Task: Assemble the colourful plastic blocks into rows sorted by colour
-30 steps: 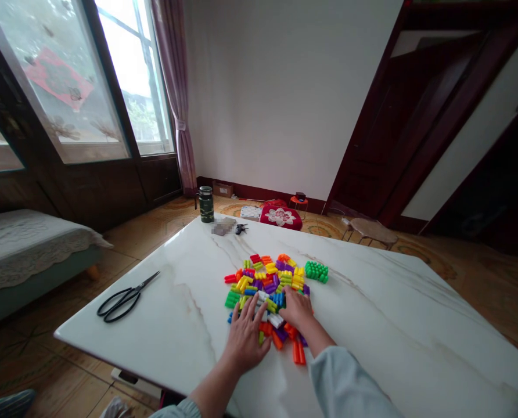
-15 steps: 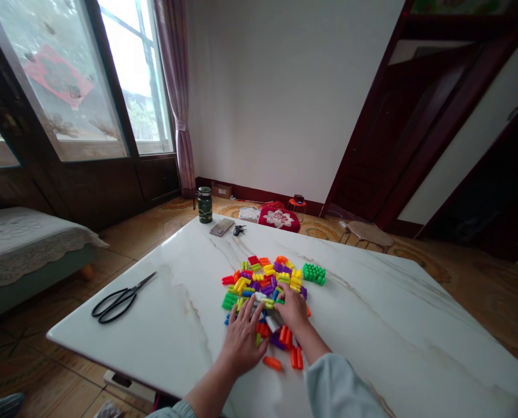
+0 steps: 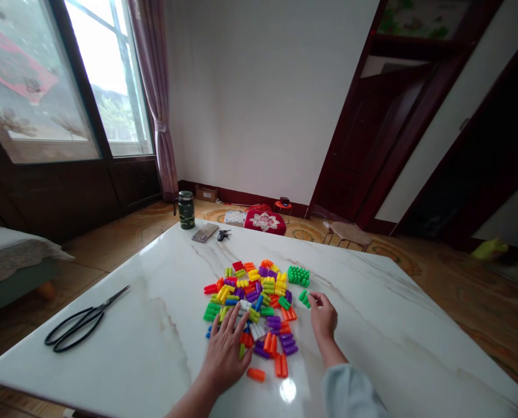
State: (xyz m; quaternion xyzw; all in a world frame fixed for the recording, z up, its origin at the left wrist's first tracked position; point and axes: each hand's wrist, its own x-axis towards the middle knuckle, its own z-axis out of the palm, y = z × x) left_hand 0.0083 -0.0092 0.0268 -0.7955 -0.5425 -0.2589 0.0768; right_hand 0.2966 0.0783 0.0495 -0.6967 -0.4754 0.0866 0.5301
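A heap of plastic building blocks [image 3: 252, 284] in red, orange, yellow, purple, blue, white and green lies on the white marble-patterned table [image 3: 163, 348]. My left hand [image 3: 229, 342] rests over the heap's near left side, fingers spread, gripping nothing. To the right of the heap, my right hand [image 3: 323, 316] pinches a small green block [image 3: 304, 298] between thumb and fingertips, just above the tabletop. Beyond it stands a tight cluster of green blocks [image 3: 298, 276], apart from my fingers. A lone orange block [image 3: 256, 374] lies at the near edge of the heap.
Black-handled scissors [image 3: 85, 319] lie on the table's left part. Along the far edge are a green camouflage flask [image 3: 186, 210], a phone [image 3: 205, 232] and keys [image 3: 223, 234]. On the floor behind are a red floral cushion [image 3: 265, 222] and a stool [image 3: 348, 234].
My right hand has moved out of the heap to the right with a green block in its fingers. My left hand stays over the heap. The view has turned slightly right.
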